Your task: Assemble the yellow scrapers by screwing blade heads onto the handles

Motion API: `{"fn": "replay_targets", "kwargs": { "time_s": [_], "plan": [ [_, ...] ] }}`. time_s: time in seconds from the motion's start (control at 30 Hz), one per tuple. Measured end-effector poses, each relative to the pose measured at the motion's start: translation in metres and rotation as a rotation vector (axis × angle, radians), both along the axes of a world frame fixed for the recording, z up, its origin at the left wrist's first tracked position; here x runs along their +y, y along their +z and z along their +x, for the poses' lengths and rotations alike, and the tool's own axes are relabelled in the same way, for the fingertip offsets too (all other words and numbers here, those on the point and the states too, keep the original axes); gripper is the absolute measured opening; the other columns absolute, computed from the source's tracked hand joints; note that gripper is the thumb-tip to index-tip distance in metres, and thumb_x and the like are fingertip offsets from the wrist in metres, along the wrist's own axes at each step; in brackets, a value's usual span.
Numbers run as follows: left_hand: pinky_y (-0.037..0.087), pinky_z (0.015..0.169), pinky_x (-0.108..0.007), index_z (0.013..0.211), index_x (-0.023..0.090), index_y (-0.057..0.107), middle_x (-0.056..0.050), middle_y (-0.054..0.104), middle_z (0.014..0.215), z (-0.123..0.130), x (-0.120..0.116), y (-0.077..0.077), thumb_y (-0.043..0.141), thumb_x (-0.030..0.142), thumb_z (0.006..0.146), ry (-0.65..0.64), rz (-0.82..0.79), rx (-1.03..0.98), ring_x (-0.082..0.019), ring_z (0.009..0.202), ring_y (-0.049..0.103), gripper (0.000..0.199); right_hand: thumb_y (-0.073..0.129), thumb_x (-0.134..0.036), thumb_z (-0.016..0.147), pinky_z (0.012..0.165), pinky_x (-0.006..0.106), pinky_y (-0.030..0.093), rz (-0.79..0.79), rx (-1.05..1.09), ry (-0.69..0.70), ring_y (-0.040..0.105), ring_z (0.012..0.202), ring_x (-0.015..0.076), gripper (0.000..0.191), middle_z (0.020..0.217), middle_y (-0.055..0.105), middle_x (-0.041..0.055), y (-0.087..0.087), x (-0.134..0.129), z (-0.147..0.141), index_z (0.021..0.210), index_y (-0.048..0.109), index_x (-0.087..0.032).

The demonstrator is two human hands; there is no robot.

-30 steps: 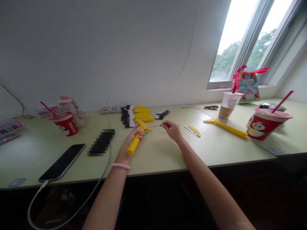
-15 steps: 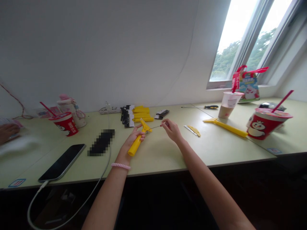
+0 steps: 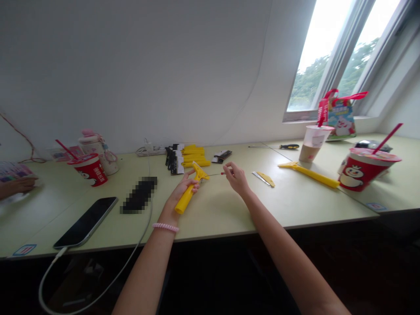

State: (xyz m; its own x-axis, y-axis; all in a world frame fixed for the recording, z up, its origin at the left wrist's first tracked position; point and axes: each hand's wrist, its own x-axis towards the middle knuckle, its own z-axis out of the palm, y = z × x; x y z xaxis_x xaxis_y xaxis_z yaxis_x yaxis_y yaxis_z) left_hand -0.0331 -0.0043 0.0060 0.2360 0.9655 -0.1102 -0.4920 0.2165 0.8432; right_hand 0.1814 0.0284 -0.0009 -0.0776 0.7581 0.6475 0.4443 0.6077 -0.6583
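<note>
Compared with the earlier frame, the right hand (image 3: pixel 236 179) has been shifted slightly rightward, and the yellow plastic scraper (image 3: pixel 187 198) is held at nearly the same angle. A co-worker's hand (image 3: pixel 16 185) is now seen farther into view at the left edge, over a printed booklet (image 3: pixel 13 171).

The left hand's grip is closed around the scraper's handle, with the head angled up and away. The right hand's grip is pinched together on a thin metal pin (image 3: pixel 216 173), whose red end is held at the fingers. The pin is held level, and its far end is placed just beside the scraper head; whether the two are touching cannot be told.

Both hands are held above the pale green tabletop (image 3: pixel 216 218). Behind them, a bundle of yellow handles (image 3: pixel 193 157) is laid near the wall. A smartphone (image 3: pixel 85 222) is left on a charging cable to the left, while a loose yellow scraper (image 3: pixel 308 176), a screwdriver (image 3: pixel 290 146) and a red paper cup (image 3: pixel 369 170) are placed to the right.
</note>
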Motion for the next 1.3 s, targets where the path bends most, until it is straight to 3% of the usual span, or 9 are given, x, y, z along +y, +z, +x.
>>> {"fn": "replay_targets", "kwargs": {
  "time_s": [0.17, 0.43, 0.67, 0.93, 1.13, 1.3],
  "plan": [
    [0.033, 0.038, -0.011, 0.124, 0.027, 0.031, -0.003, 0.050, 0.084, 0.0007, -0.0009, 0.0007, 0.048, -0.003, 0.068, -0.004, 0.008, 0.023, -0.003, 0.048, 0.045, 0.066, 0.044, -0.035, 0.080, 0.053, 0.022, 0.037, 0.037, 0.043, 0.034, 0.051, 0.057, 0.0123, 0.015, 0.065, 0.055, -0.0005, 0.0002, 0.0023, 0.0004, 0.080, 0.045, -0.020],
    [0.034, 0.039, -0.011, 0.120, 0.026, 0.034, -0.002, 0.051, 0.082, -0.0011, -0.0015, -0.0021, 0.053, -0.002, 0.067, -0.077, 0.080, 0.034, -0.002, 0.047, 0.046, 0.064, 0.041, -0.043, 0.083, 0.045, 0.020, 0.030, -0.004, 0.075, -0.026, 0.040, 0.043, 0.0088, 0.024, 0.050, 0.049, -0.0042, 0.0030, -0.0004, 0.0019, 0.076, 0.045, -0.020],
    [0.034, 0.039, -0.011, 0.121, 0.027, 0.032, 0.000, 0.049, 0.077, -0.0014, -0.0016, -0.0024, 0.052, 0.000, 0.067, -0.079, 0.100, 0.070, -0.003, 0.048, 0.046, 0.064, 0.048, -0.037, 0.078, 0.052, 0.022, 0.039, 0.030, 0.131, 0.029, 0.054, 0.060, 0.0133, 0.017, 0.068, 0.056, 0.0009, 0.0027, 0.0019, 0.0017, 0.078, 0.044, -0.020],
    [0.032, 0.039, -0.012, 0.121, 0.025, 0.034, -0.006, 0.051, 0.090, 0.0014, -0.0076, 0.0036, 0.051, -0.001, 0.068, -0.060, 0.105, 0.068, -0.002, 0.049, 0.045, 0.062, 0.040, -0.046, 0.083, 0.047, 0.022, 0.035, -0.081, 0.082, -0.002, 0.048, 0.043, 0.0122, 0.033, 0.041, 0.045, -0.0032, 0.0002, 0.0038, 0.0055, 0.067, 0.051, -0.019],
    [0.030, 0.038, -0.011, 0.123, 0.025, 0.030, -0.002, 0.049, 0.077, 0.0037, -0.0053, 0.0047, 0.047, -0.002, 0.068, 0.007, 0.063, 0.085, -0.003, 0.045, 0.043, 0.064, 0.044, -0.036, 0.080, 0.056, 0.023, 0.039, 0.026, 0.014, -0.012, 0.056, 0.065, 0.0145, 0.018, 0.072, 0.062, 0.0032, 0.0009, 0.0033, 0.0032, 0.079, 0.051, -0.019],
    [0.029, 0.037, -0.011, 0.121, 0.025, 0.032, -0.003, 0.050, 0.082, 0.0037, -0.0060, 0.0043, 0.049, -0.002, 0.067, -0.003, 0.092, 0.082, -0.002, 0.046, 0.044, 0.062, 0.045, -0.043, 0.081, 0.050, 0.021, 0.034, 0.028, 0.000, -0.035, 0.045, 0.045, 0.0094, 0.026, 0.054, 0.056, -0.0013, 0.0047, -0.0039, 0.0010, 0.076, 0.053, -0.019]
  ]
}}
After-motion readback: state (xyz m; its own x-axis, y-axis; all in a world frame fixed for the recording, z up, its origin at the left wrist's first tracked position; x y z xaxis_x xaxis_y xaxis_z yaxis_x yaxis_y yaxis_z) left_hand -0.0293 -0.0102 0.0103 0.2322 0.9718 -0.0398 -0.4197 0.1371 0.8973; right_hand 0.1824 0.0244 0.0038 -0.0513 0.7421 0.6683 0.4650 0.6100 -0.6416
